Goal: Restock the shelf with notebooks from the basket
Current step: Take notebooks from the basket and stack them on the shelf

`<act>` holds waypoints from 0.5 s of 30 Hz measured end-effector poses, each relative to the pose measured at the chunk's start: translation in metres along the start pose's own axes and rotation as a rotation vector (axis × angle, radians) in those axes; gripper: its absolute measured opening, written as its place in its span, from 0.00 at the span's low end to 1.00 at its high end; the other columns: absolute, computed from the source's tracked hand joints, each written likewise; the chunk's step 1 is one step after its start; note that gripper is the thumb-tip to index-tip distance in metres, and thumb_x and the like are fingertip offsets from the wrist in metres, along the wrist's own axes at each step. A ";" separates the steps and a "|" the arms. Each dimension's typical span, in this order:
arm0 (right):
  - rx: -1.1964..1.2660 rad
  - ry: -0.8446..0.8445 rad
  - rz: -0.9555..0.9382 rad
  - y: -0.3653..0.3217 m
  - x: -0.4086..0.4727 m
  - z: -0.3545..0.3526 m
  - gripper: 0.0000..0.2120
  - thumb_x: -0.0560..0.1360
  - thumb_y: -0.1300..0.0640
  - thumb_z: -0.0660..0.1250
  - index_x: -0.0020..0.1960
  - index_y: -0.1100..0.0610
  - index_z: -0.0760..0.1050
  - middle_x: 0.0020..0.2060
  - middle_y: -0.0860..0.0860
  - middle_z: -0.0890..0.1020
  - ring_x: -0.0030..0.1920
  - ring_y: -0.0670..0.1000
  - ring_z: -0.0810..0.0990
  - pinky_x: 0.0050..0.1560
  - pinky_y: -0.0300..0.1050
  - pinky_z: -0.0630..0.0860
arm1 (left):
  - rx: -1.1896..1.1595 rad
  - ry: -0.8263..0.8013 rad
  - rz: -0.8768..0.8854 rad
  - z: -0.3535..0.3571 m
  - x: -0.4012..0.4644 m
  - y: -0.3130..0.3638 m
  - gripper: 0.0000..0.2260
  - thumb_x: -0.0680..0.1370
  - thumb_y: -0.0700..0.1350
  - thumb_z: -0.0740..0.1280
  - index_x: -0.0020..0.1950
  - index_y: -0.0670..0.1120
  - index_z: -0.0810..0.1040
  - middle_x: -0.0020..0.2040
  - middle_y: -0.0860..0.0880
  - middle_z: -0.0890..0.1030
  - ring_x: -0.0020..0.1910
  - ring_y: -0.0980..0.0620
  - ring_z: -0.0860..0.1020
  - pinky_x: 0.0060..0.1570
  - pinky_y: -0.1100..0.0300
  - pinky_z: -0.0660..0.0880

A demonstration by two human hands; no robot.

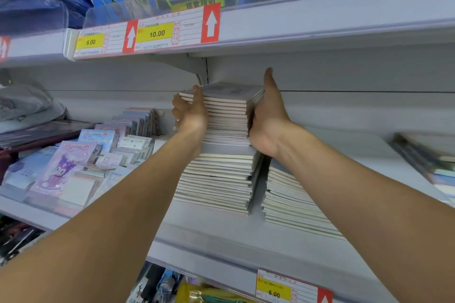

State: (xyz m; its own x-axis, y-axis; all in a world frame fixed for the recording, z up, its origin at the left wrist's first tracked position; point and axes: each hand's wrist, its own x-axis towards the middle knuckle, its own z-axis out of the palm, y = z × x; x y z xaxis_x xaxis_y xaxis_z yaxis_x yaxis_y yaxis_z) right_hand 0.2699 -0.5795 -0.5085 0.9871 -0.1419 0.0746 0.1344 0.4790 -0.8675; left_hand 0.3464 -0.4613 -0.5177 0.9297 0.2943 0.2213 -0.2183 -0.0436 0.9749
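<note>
A thick bundle of grey-covered notebooks (225, 115) rests on top of a taller notebook stack (216, 182) on the white shelf (283, 248). My left hand (189, 113) grips the bundle's left side, fingers curled round its edge. On the bundle's right side my right hand (267, 115) presses flat, thumb pointing up. A lower second stack of notebooks (290, 202) lies just to the right, partly under my right forearm. The basket is out of view.
Cartoon-cover notepads and ring binders (73, 167) fill the shelf to the left. More books (428, 162) lie at the far right. The upper shelf edge with price tags (147, 34) hangs close above the bundle. Bare shelf lies right of the stacks.
</note>
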 end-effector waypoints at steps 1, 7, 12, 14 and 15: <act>-0.025 -0.017 0.012 -0.002 -0.002 -0.006 0.40 0.73 0.23 0.52 0.59 0.56 0.81 0.53 0.56 0.86 0.48 0.54 0.87 0.40 0.46 0.82 | 0.003 -0.017 0.002 -0.002 -0.001 0.000 0.33 0.80 0.64 0.55 0.79 0.49 0.51 0.78 0.45 0.58 0.74 0.41 0.62 0.71 0.41 0.60; -0.829 -0.026 -0.112 0.003 -0.019 -0.049 0.14 0.81 0.54 0.63 0.59 0.60 0.81 0.55 0.55 0.85 0.59 0.56 0.82 0.66 0.48 0.74 | 0.356 -0.464 0.176 -0.054 -0.002 -0.007 0.37 0.65 0.53 0.81 0.67 0.49 0.64 0.60 0.56 0.76 0.60 0.53 0.75 0.59 0.63 0.73; -1.074 -0.057 -0.106 0.008 -0.021 -0.047 0.29 0.69 0.56 0.79 0.68 0.56 0.76 0.60 0.49 0.82 0.60 0.50 0.80 0.67 0.45 0.74 | 0.596 -0.387 0.237 -0.060 0.002 -0.013 0.42 0.58 0.51 0.84 0.68 0.44 0.71 0.65 0.49 0.77 0.64 0.46 0.75 0.67 0.55 0.70; -1.112 -0.034 -0.139 0.009 -0.017 -0.045 0.31 0.69 0.52 0.80 0.69 0.56 0.75 0.62 0.49 0.81 0.61 0.50 0.79 0.67 0.45 0.74 | 0.555 -0.357 0.250 -0.058 0.005 -0.017 0.41 0.57 0.51 0.84 0.66 0.45 0.73 0.63 0.49 0.79 0.63 0.46 0.76 0.66 0.55 0.72; -1.144 -0.029 -0.161 0.011 -0.016 -0.044 0.30 0.69 0.50 0.79 0.69 0.55 0.75 0.62 0.48 0.81 0.61 0.49 0.79 0.66 0.44 0.74 | 0.542 -0.346 0.269 -0.059 0.005 -0.020 0.40 0.56 0.51 0.85 0.65 0.45 0.75 0.62 0.49 0.80 0.61 0.47 0.77 0.65 0.55 0.73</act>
State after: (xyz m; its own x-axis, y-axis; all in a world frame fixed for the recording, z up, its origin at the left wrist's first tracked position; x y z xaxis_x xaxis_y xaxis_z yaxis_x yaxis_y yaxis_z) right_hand 0.2516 -0.6098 -0.5411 0.9692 -0.1033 0.2235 0.1159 -0.6095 -0.7843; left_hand 0.3381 -0.4026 -0.5376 0.9249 -0.1107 0.3638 -0.3591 -0.5694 0.7395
